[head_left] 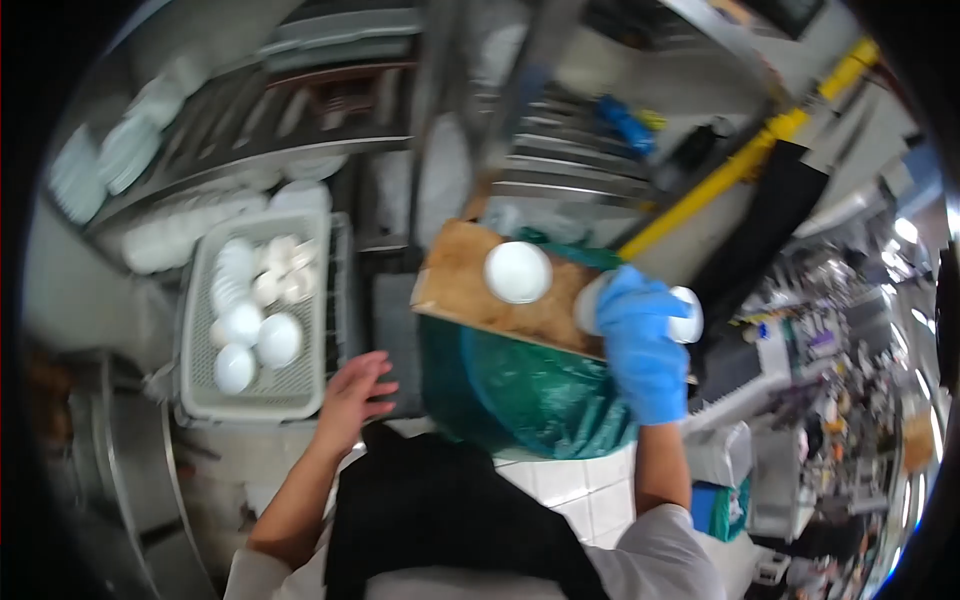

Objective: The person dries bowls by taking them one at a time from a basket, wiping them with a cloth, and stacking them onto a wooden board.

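My right hand [643,345], in a blue glove, is closed around white dishes [684,315] at the right end of a brown wooden board [455,270]. Part of the white ware shows on both sides of the glove. A round white bowl [518,272] rests on the board, left of that hand. My bare left hand [358,392] hangs with spread fingers near the lower right corner of a light grey crate [250,402]. Inside the crate are several white bowls [279,340] and small cups [286,268].
A green bag [545,395] hangs below the board. Metal shelves [270,125] with stacked white plates [130,150] are at the upper left. A yellow bar [735,170] slants across the upper right. White floor tiles [555,482] show below the bag.
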Demonstrator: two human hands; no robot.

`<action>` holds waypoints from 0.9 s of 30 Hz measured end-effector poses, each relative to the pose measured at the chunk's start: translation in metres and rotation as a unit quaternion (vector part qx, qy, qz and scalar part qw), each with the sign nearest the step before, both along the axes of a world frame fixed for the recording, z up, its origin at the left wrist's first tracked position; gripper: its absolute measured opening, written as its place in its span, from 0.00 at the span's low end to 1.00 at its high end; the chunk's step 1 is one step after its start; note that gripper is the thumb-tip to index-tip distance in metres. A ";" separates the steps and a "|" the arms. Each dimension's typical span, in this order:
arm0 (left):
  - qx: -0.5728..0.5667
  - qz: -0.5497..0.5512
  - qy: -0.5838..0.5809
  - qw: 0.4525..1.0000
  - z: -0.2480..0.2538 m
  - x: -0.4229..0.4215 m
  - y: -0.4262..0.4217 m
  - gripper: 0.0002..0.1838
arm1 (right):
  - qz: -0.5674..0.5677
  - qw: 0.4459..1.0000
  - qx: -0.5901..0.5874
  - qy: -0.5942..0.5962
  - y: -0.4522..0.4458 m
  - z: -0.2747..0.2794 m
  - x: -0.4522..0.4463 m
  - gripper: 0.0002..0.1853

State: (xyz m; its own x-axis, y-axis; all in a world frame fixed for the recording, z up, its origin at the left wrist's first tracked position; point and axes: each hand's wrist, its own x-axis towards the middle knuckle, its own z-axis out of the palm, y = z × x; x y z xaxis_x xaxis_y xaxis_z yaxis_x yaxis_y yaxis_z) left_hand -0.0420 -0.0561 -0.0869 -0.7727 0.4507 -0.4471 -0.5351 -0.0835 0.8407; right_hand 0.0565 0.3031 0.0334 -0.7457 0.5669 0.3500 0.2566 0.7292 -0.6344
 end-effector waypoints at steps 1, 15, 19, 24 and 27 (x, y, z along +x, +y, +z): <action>-0.019 0.001 0.018 1.000 0.005 0.000 -0.003 0.22 | 0.003 1.000 -0.025 0.011 -0.007 -0.001 -0.004 0.14; -0.670 -0.208 0.397 0.591 -0.080 -0.097 -0.109 0.14 | 0.069 0.821 -0.450 0.345 -0.092 0.091 0.006 0.23; -0.662 -0.281 0.394 0.573 -0.097 -0.111 -0.116 0.15 | 0.070 0.807 -0.501 0.305 -0.126 0.088 0.006 0.24; -0.642 -0.278 0.421 0.577 -0.101 -0.109 -0.120 0.14 | 0.125 0.817 -0.535 0.174 -0.174 0.063 0.005 0.25; -0.620 -0.239 0.426 0.614 -0.104 -0.110 -0.122 0.14 | 0.179 0.827 -0.526 0.086 -0.192 0.050 0.001 0.26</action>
